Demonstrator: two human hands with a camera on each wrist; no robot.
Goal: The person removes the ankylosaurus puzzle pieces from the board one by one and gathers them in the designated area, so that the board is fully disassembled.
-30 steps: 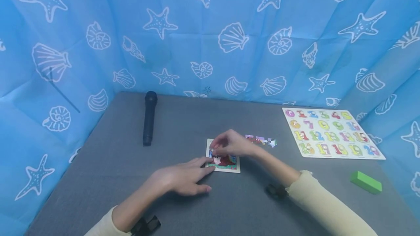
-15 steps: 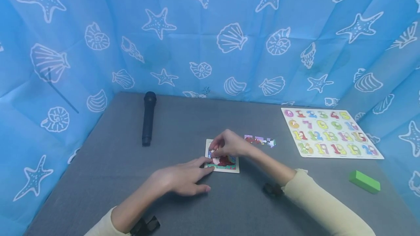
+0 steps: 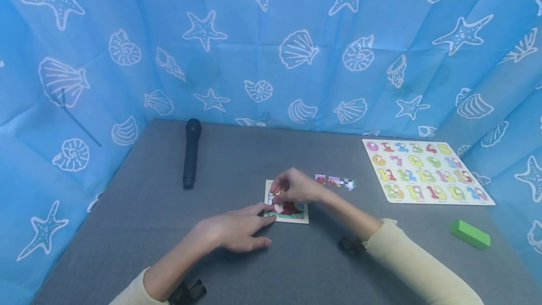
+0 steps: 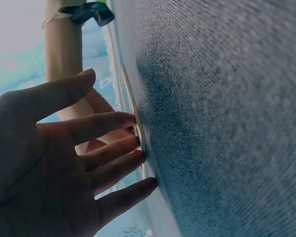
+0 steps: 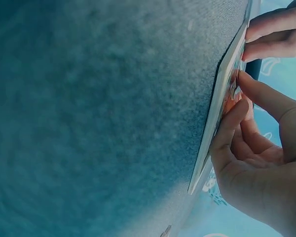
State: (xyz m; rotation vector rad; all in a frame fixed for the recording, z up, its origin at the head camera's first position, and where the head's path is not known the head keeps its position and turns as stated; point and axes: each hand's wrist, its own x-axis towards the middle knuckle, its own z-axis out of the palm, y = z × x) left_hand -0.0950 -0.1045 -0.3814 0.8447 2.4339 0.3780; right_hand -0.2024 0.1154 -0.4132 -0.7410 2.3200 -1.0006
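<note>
A small jigsaw tray (image 3: 292, 220) with a pale border and a red-haired figure lies flat on the grey table. My left hand (image 3: 240, 231) stretches its fingers to the tray's left border, and the left wrist view has those fingertips right at its edge. Over the tray's upper left part, my right hand (image 3: 301, 188) pinches a small puzzle piece (image 5: 235, 92) between thumb and index finger, close on the picture. That hand covers much of the tray in the head view. Several loose puzzle pieces (image 3: 334, 181) lie in a row behind my right wrist.
A black microphone (image 3: 192, 154) lies at the back left. On the right are a number puzzle board (image 3: 427, 201) and a green block (image 3: 471, 234). A blue curtain (image 3: 254, 51) with shell prints rises behind the table.
The head view shifts slightly. Both hands keep nearly the same place on the tray, with only slight movement in the right fingers.
</note>
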